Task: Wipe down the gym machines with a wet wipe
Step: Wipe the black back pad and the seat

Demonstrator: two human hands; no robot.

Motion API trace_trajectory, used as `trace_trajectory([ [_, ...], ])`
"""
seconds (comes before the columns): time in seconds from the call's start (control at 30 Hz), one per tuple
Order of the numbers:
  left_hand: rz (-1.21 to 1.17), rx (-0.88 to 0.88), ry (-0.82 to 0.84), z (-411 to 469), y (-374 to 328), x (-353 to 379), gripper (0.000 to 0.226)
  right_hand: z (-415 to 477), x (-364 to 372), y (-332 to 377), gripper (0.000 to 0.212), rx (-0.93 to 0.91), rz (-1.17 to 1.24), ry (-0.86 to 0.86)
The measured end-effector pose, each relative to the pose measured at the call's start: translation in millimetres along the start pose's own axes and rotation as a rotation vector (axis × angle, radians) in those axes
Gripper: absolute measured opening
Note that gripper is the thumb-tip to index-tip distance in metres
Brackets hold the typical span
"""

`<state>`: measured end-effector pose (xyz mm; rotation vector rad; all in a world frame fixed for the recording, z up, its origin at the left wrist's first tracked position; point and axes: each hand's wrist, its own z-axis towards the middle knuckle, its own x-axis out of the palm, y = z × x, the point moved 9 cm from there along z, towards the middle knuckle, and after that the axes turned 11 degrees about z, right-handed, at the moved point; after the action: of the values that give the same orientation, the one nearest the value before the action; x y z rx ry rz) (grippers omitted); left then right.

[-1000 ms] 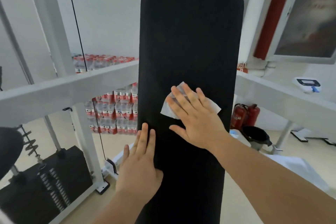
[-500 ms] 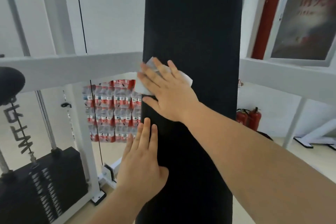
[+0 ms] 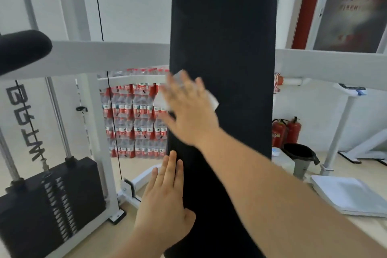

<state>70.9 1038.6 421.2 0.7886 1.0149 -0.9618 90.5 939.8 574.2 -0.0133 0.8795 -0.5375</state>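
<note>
**Sam:** What's closest?

**Mia:** A tall black pad (image 3: 226, 37) standing straight up. It looks dull and a bit fuzzy. The left hand (image 3: 165, 201) lies flat on its left edge, low down. Its fingers are straight and together, and it holds nothing.

**Sam:** And the room?

**Mia:** A pale floor (image 3: 100, 234) and white walls (image 3: 134, 6). A white bar (image 3: 109, 54) of the machine goes across behind the pad.

**Sam:** What else is there?

**Mia:** Low on the left is a black weight stack (image 3: 41, 199), with a thin cable (image 3: 98, 6) going up. On the right a white scale (image 3: 351, 195) sits on the floor. Past it are a bin (image 3: 301, 157) with a black bag and two red fire extinguishers (image 3: 287, 132) by the wall. Far back, water bottles (image 3: 134, 119) with red labels are piled high. The pad hides the middle of the room.

**Sam:** Where's the wipe?

**Mia:** The wet wipe (image 3: 211, 100) is halfway up the pad, at its left edge, under the right hand (image 3: 188, 115). That hand is spread open and presses it flat. It's blurry, so I can't tell if the thumb touches it. The wipe is white and thin, and its corners poke out on both sides of the hand.
</note>
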Motion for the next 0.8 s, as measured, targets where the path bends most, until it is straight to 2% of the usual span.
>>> trace_trajectory([
  [0.07,-0.02,-0.004,-0.012,-5,-2,2,0.098,-30,29,36,0.072,-0.127,-0.05,0.107],
  [0.17,-0.06,-0.007,0.023,-5,-4,2,0.098,-60,33,20,0.075,-0.143,-0.028,0.107],
  [0.23,-0.045,-0.008,0.045,-6,-5,6,0.098,-66,12,-32,0.081,0.027,-0.01,0.027],
  [0.33,-0.037,-0.002,0.089,-12,-7,16,0.098,-65,-31,-131,0.083,0.429,-0.021,-0.092],
  [0.4,-0.013,0.003,0.096,-14,-8,19,0.097,-61,-48,-156,0.083,0.597,0.024,-0.155],
  [0.43,-0.009,-0.001,0.099,-13,-9,19,0.098,-55,-48,-151,0.084,0.613,0.046,-0.179],
  [0.47,-0.008,-0.004,0.104,-13,-9,19,0.098,-50,-43,-134,0.084,0.573,0.061,-0.192],
  [0.53,-0.014,-0.013,0.108,-12,-11,19,0.098,-49,-19,-77,0.083,0.337,0.055,-0.147],
  [0.6,-0.02,-0.022,0.084,-12,-10,17,0.097,-74,16,-16,0.079,0.032,0.003,-0.005],
  [0.67,-0.043,-0.025,0.073,-13,-7,16,0.095,-112,40,3,0.074,-0.119,-0.068,0.097],
  [0.73,-0.042,-0.011,0.089,-17,-5,19,0.093,-143,41,-20,0.075,-0.075,-0.063,0.078],
  [0.8,-0.02,-0.003,0.105,-23,-7,24,0.093,-159,29,-69,0.08,0.129,-0.023,0.027],
])
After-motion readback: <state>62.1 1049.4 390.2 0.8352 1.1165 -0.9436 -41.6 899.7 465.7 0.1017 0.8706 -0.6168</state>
